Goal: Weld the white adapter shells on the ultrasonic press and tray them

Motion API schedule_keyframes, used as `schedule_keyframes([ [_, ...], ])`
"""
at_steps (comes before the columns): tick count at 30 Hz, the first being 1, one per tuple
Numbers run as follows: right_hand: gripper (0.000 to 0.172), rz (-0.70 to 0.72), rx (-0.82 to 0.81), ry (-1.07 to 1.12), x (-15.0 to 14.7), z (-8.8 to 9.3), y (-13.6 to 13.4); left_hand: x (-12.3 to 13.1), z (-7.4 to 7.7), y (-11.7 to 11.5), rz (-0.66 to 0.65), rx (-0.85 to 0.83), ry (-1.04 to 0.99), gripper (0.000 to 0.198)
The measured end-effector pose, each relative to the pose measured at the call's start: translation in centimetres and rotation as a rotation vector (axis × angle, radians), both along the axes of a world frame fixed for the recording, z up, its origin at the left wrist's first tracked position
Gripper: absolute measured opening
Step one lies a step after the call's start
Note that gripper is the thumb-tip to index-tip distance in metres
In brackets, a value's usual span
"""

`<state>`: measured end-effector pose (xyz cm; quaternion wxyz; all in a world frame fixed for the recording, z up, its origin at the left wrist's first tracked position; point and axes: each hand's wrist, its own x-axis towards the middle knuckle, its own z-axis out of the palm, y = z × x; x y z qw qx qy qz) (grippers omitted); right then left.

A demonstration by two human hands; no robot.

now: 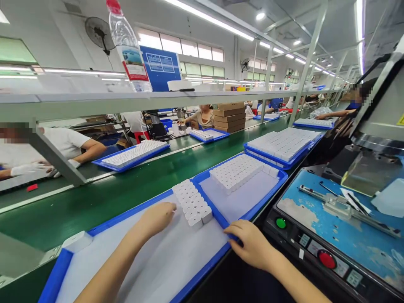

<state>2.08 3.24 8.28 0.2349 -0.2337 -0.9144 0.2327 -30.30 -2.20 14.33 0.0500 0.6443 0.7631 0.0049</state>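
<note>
My left hand (pixel 160 215) is over the near blue tray (pixel 104 226), just left of a block of white plastic pieces (pixel 193 204) standing in close rows. Its fingers are bent together, and whatever lies under them is hidden. On the tray's right rim, near the corner beside the second tray, my right hand (pixel 248 242) has its fingers curled over the edge. White paper (pixel 154 261) lines the near tray. A single white piece (pixel 77 241) lies at that tray's far left corner.
A second blue tray (pixel 205 191) with white pieces adjoins mine. Stacked full trays (pixel 288 162) stand farther along the green conveyor belt (pixel 139 174). At right is a machine with a red button (pixel 327 259). A shelf (pixel 189 99) crosses above; co-workers sit opposite.
</note>
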Motion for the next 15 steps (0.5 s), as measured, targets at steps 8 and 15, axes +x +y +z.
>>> schedule_keyframes([
  [8,0.057,-0.510,-0.189,-0.174,-2.1,0.6,9.6,4.7,2.1,12.2,-0.258,0.169,-0.085,0.037],
  [15,0.052,-0.701,-0.286,-0.233,-8.4,-0.9,13.6,5.5,-0.3,24.1,-0.083,0.115,0.046,0.025],
])
